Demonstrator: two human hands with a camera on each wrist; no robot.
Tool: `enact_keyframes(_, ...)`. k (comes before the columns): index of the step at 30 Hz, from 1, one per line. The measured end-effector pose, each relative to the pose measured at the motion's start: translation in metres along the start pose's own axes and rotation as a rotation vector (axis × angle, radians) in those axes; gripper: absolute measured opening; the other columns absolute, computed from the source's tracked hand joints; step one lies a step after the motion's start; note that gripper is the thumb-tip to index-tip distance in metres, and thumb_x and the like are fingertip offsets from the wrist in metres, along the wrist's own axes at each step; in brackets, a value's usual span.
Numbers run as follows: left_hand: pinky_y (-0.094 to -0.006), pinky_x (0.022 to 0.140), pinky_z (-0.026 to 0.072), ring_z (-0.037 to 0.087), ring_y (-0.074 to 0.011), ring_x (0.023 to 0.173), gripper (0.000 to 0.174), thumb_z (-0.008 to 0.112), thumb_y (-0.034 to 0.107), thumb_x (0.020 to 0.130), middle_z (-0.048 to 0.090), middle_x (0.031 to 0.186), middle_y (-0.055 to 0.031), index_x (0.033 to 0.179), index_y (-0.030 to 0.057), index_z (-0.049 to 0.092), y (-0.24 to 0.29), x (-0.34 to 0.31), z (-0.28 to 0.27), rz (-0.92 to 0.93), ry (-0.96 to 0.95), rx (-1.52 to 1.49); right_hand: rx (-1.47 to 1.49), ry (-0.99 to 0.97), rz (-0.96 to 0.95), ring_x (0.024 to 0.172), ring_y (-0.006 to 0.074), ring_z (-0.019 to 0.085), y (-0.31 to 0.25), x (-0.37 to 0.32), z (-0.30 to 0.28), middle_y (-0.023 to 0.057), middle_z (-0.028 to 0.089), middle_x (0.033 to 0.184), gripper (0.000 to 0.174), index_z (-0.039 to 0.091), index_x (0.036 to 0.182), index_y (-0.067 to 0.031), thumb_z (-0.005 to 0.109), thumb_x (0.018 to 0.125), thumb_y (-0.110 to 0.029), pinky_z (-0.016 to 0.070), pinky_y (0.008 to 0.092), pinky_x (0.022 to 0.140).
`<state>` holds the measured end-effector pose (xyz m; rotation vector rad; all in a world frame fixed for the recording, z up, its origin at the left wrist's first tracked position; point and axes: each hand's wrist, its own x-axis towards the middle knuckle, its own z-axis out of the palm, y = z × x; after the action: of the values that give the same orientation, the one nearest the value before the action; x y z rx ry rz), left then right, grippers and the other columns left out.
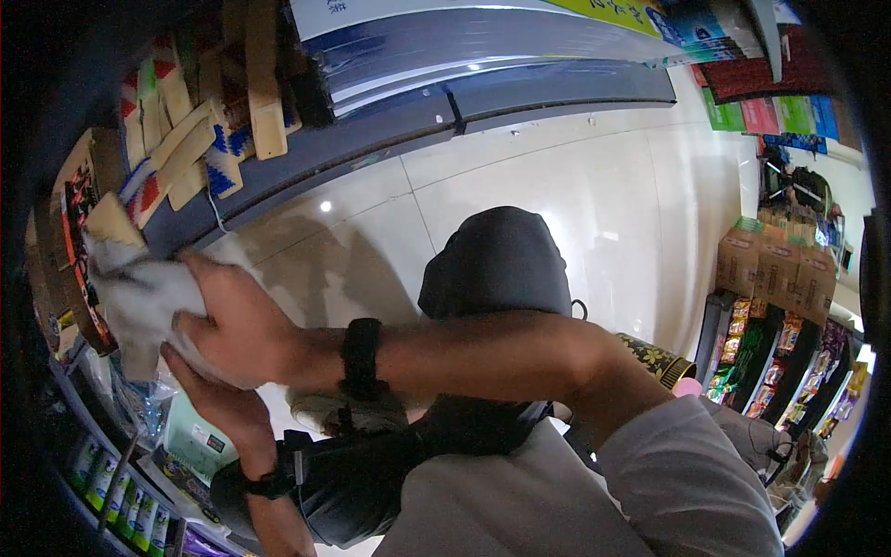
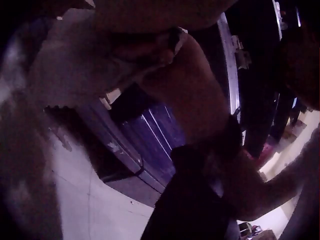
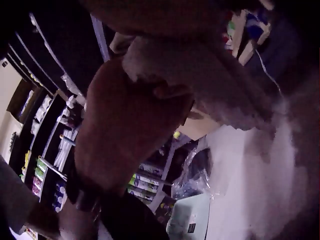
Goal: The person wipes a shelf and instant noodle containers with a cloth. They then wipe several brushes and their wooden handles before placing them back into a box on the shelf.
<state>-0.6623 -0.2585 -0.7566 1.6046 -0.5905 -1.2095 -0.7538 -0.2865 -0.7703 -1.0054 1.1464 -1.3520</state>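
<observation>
At nine o'clock the white cloth (image 1: 139,297) is held in closed grips, right hand (image 1: 232,330) above left hand (image 1: 218,401), pressed against shelved packets (image 1: 79,200).

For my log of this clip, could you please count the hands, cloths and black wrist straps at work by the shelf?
Cloths: 1, a pale cloth
Hands: 2, right hand and left hand, both gripping it
Black wrist straps: 2, right strap and left strap
Total: 5
</observation>
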Motion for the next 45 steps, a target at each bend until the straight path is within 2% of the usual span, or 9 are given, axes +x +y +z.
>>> enact_keyframes(10,-0.0374,0.101,0.0403,0.051,-0.0253,0.116,0.047,0.035,0.034,0.099,0.053,0.124,-0.0128,0.126,-0.0022,0.047,-0.027,0.052,-0.047,-0.072,-0.139,0.005,-0.128,0.153,-0.102,0.109,0.0416,0.056,0.015,-0.022,0.017,0.0316,0.055,0.115,0.051,0.04,0.128,0.0091,0.057,0.081,-0.005,0.0422,0.0407,0.097)
enact_keyframes(14,-0.0305,0.07,0.0457,0.053,-0.0192,0.102,0.058,0.036,0.055,0.098,0.054,0.116,-0.0099,0.128,0.0054,0.046,0.0,0.0,-0.006,-0.158,-0.158,0.193,0.115,0.008,-0.004,0.107,0.0305,0.058,0.024,0.011,-0.004,0.021,0.06,0.114,0.042,0.048,0.123,0.0034,0.058,0.084,-0.006,0.043,0.0371,0.096)
enact_keyframes(24,-0.0355,0.09,0.0469,0.057,-0.0251,0.107,0.043,0.046,0.033,0.096,0.059,0.117,-0.0143,0.122,0.0002,0.056,-0.007,0.062,-0.042,0.369,-0.103,0.523,0.313,-0.036,0.097,0.115,0.0282,0.052,0.01,-0.031,0.013,0.0192,0.054,0.124,0.054,0.038,0.134,0.0017,0.059,0.087,-0.013,0.0375,0.038,0.103)
enact_keyframes(26,-0.0322,0.084,0.0497,0.059,-0.018,0.099,0.044,0.045,0.041,0.098,0.06,0.112,-0.0083,0.12,0.0044,0.054,0.008,0.048,-0.014,0.104,-0.056,-0.041,0.387,-0.031,0.369,0.112,0.0261,0.053,-0.016,-0.015,-0.006,0.0162,0.055,0.123,0.052,0.04,0.133,0.0008,0.058,0.089,-0.019,0.0389,0.0386,0.101)
enact_keyframes(29,-0.0274,0.044,0.0447,0.061,-0.0112,0.078,0.056,0.041,0.058,0.095,0.06,0.105,-0.0041,0.12,0.0096,0.053,0.048,0.023,-0.004,-0.105,-0.424,0.042,0.555,0.135,0.699,0.12,0.0225,0.05,-0.027,0.019,-0.032,0.0134,0.057,0.122,0.044,0.045,0.133,-0.0036,0.047,0.098,-0.03,0.0401,0.0337,0.1)
enact_keyframes(32,-0.0259,0.035,0.0368,0.062,-0.0105,0.074,0.057,0.041,0.06,0.094,0.061,0.103,-0.0035,0.121,0.011,0.052,0.043,0.012,0.015,-0.109,-0.208,0.144,1.04,-0.003,0.55,0.12,0.025,0.051,-0.052,0.027,-0.04,0.0106,0.056,0.127,0.05,0.044,0.136,-0.0067,0.045,0.098,-0.04,0.0377,0.0372,0.103)
enact_keyframes(36,-0.026,0.038,0.0411,0.063,-0.0126,0.074,0.059,0.041,0.06,0.093,0.063,0.102,-0.002,0.125,0.0115,0.049,0.03,0.015,0.016,-0.091,-0.315,0.13,0.571,0.027,0.573,0.114,0.0243,0.053,-0.047,0.015,-0.022,0.0105,0.056,0.126,0.065,0.047,0.131,-0.0016,0.048,0.094,-0.054,0.0398,0.0363,0.099)
enact_keyframes(40,-0.0283,0.033,0.0392,0.057,-0.0168,0.047,0.059,0.038,0.062,0.094,0.062,0.069,-0.0082,0.092,0.0045,0.054,0.025,-0.005,0.01,-0.169,-0.479,0.297,0.628,0.128,0.667,0.106,0.0188,0.056,-0.05,0.032,-0.042,0.0075,0.058,0.123,0.053,0.047,0.132,-0.0031,0.046,0.098,-0.043,0.0456,0.0335,0.09)
enact_keyframes(45,-0.024,0.037,0.0359,0.052,-0.0116,0.044,0.062,0.027,0.053,0.1,0.056,0.055,-0.006,0.076,0.0037,0.056,0.031,-0.025,0.026,-0.078,-0.525,0.389,0.343,0.333,0.215,0.102,0.0196,0.057,-0.036,0.037,-0.04,0.0105,0.057,0.118,0.051,0.044,0.132,0.0,0.048,0.098,-0.038,0.0461,0.0312,0.087)
